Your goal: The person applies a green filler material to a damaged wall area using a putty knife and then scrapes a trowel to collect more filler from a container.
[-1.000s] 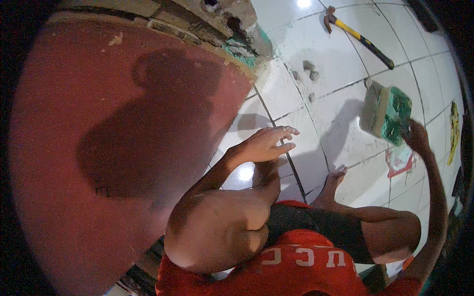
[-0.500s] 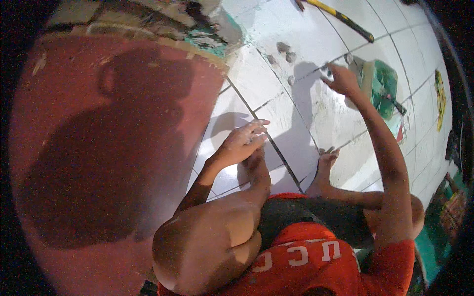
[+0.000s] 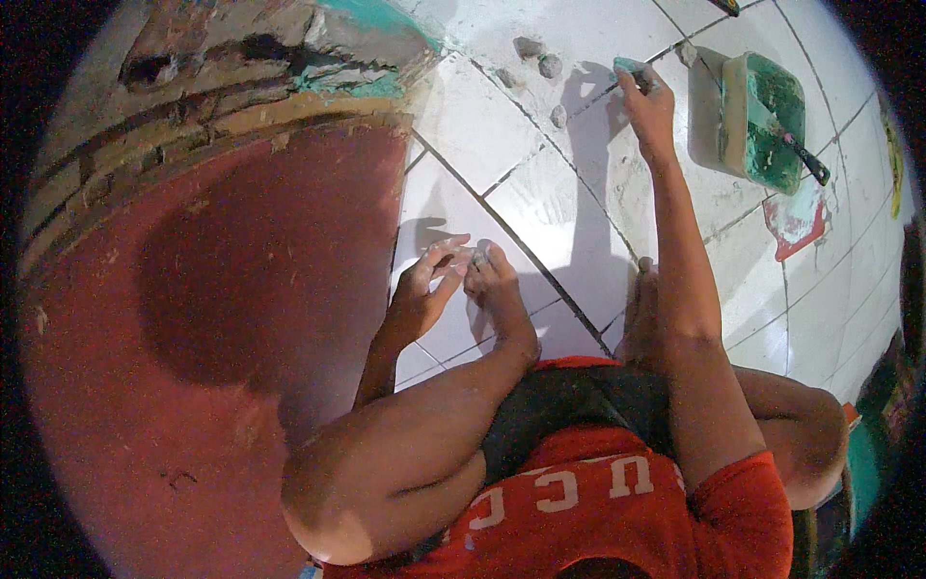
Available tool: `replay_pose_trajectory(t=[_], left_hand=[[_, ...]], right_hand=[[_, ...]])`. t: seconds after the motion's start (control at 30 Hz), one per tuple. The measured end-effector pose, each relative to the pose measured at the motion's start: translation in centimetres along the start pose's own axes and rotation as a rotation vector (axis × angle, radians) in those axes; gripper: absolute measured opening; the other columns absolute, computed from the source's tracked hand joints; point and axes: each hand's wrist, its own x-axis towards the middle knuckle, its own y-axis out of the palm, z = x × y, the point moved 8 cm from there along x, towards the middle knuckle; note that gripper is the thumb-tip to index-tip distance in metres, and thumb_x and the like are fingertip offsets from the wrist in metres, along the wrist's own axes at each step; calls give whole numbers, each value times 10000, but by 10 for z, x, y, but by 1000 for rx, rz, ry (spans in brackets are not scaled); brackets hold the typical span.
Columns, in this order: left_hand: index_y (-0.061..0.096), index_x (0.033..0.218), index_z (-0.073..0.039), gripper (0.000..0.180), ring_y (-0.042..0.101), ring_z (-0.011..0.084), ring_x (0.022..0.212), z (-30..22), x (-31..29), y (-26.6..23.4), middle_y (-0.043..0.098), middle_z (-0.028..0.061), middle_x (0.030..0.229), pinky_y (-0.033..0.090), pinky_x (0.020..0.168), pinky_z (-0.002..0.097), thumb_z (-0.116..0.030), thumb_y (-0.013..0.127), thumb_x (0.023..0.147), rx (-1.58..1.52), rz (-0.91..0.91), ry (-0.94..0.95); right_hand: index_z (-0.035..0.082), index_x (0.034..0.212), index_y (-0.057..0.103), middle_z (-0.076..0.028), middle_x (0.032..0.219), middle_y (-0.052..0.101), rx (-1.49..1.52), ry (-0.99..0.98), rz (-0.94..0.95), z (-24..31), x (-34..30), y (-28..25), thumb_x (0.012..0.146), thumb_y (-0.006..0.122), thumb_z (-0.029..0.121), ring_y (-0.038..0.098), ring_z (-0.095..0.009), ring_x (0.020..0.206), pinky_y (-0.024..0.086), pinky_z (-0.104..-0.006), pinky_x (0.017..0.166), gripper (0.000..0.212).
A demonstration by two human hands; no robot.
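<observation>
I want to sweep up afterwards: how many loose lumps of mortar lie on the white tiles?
4 lumps: two side by side near the broken wall, one left of them, one below. Others may be hidden.

Floor: white square tiles (image 3: 569, 207) with dark grout lines, smeared and dusty | Left: red-painted wall (image 3: 193, 318), shadowed | Far left: broken masonry edge (image 3: 241, 77) with exposed brick and teal paint | Far: small rubble lumps (image 3: 535, 58) on tiles | Light: bright overhead glare, hard shadows
</observation>
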Motion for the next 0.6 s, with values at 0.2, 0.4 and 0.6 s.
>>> replay_pose_trajectory(t=[0.2,0.4,0.6], left_hand=[[456,1209,10,331,500,229,1099,2,5,3,500,158,1199,392,953,327,-100,471,898,-4,4,-40],[441,1216,22,342,492,226,1098,-9,0,-1,491,149,1212,363,956,330,-89,448,892,16,3,84],[483,1177,-7,303,408,229,1177,15,28,9,429,152,1268,301,993,339,-135,432,907,26,131,34]], right_hand=[[8,1015,608,-4,842,589,-314,-212,-182,35,19,-81,837,605,235,481,-73,664,398,-208,589,288],[30,990,612,-13,838,591,-188,-433,-471,89,22,-208,831,608,314,495,-88,680,401,-215,575,325],[86,1031,621,-91,847,646,-333,-271,-521,100,43,-258,828,590,303,571,-162,695,452,-286,586,299]])
